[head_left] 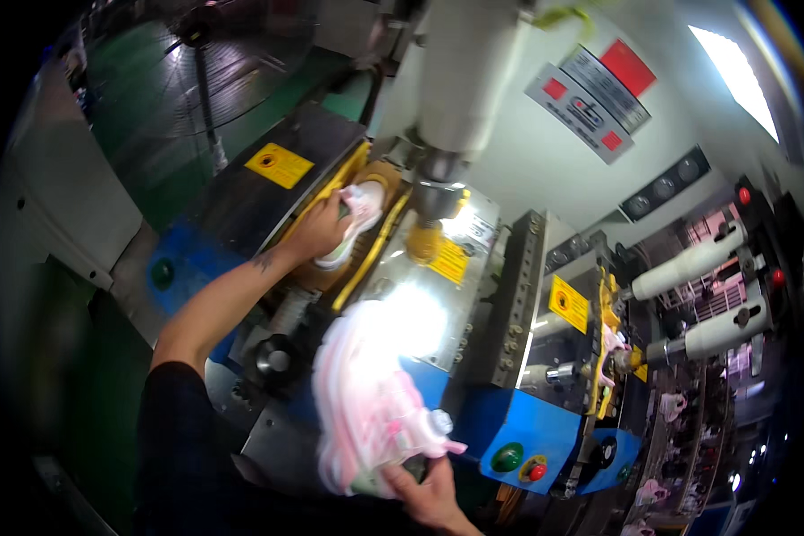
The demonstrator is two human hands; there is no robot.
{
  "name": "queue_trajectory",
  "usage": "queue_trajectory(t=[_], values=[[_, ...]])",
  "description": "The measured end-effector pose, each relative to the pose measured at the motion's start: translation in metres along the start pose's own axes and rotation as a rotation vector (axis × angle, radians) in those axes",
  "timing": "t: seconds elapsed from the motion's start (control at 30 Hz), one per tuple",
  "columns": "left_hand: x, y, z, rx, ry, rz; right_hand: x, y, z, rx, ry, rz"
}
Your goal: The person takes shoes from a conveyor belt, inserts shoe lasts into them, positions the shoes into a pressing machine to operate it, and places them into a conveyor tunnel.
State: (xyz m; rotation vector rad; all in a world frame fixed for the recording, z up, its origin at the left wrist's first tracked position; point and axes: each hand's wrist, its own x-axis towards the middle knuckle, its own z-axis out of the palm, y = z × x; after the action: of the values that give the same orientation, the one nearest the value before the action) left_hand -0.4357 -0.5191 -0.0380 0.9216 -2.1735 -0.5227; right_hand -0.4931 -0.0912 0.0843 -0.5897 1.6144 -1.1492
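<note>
My left hand (320, 228) reaches into the press at the upper left. Its fingers close round a pink and white shoe (364, 207) that lies between yellow-edged side pads (372, 259). Nearer to me, my right hand (431, 498) grips a second pink and white sneaker (366, 406) by its lower end. That sneaker is tilted up, slightly blurred, and brightly lit on its upper part. Some of the right fingers are hidden behind it. Above the press hangs a thick white cylinder with a metal rod and a yellowish tip (426, 241).
Right of the sneaker, a blue control box (531, 438) carries a green and a red button. A second press station (603, 344) holds another pink shoe. Racks with several shoes (674, 406) stand at the far right. A large fan (201, 89) stands at the back left.
</note>
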Motion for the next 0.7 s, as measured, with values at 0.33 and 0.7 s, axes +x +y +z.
queue_trajectory(t=[0.33,0.7], values=[[-0.214,-0.011,-0.187,-1.406,0.491,-0.657,0.143,-0.089,0.071,0.195,-0.052,0.141],[-0.443,0.02,-0.21,-1.197,1.131,-1.155,0.356,-0.075,0.175,-0.738,0.571,-0.775]])
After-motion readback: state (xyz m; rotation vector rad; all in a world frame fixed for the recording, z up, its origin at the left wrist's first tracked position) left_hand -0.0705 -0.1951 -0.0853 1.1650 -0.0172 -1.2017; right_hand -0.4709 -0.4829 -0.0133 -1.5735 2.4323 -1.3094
